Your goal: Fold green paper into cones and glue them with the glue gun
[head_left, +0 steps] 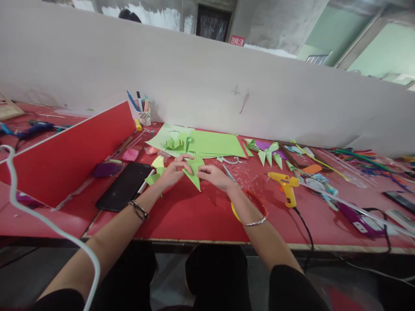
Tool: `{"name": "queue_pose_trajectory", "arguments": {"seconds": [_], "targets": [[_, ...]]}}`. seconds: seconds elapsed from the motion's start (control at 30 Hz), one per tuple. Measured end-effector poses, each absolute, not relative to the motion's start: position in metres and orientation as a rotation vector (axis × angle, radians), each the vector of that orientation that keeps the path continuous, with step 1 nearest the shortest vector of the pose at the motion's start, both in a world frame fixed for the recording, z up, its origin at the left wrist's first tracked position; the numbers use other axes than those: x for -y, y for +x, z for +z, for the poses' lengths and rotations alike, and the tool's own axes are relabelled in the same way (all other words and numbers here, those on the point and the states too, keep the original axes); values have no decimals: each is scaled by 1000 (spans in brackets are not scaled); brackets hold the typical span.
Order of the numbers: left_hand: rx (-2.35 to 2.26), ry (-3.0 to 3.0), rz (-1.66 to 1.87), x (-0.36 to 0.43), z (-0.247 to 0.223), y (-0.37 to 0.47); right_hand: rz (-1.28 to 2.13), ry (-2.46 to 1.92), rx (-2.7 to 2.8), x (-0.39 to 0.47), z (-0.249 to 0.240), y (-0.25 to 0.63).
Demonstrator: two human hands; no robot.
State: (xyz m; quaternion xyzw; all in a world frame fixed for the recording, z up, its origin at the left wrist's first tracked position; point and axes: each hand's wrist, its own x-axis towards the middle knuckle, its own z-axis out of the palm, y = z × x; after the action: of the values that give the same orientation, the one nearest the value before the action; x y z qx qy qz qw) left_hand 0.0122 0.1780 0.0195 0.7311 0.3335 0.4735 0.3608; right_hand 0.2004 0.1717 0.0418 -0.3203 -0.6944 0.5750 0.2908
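Grip of left hand (176, 171) and right hand (215, 177) is clamped on the green paper piece (193, 166) above the counter (197, 222), long axis far-to-near, tip pointing near, slightly right. Beyond lie green sheets (220, 144); left, a black phone (123, 188); right, a yellow glue gun (286, 186).

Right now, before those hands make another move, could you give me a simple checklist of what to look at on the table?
1. Left hand holding the green paper piece: ok.
2. Right hand pinching it firmly: cannot tell; fingertips are at its right edge.
3. Yellow glue gun lying apart from both hands: ok.
4. Glue gun hot or cold: cannot tell.
5. Space under the right forearm free: not ok; a yellow-and-red ring is partly hidden there.
6. Flat green sheets lying beyond the hands: ok.
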Motion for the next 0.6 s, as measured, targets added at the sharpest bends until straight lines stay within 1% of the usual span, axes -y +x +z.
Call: {"name": "queue_pose_trajectory", "arguments": {"seconds": [0.1, 0.23, 0.37, 0.47, 0.6], "targets": [[-876, 1822, 1251, -179, 18, 13, 1431, -892, 1932, -172, 44, 199], [-1020, 1644, 1326, -175, 20, 15, 1404, -990, 1659, -174, 42, 197], [-1042, 1617, 1214, -170, 22, 20, 1371, -1030, 1547, -172, 37, 197], [-1015, 1753, 1100, -167, 23, 23, 1333, -1043, 1635, -170, 35, 200], [-1136, 1911, 1008, -164, 24, 24, 1320, -1009, 1772, -169, 34, 203]]}}
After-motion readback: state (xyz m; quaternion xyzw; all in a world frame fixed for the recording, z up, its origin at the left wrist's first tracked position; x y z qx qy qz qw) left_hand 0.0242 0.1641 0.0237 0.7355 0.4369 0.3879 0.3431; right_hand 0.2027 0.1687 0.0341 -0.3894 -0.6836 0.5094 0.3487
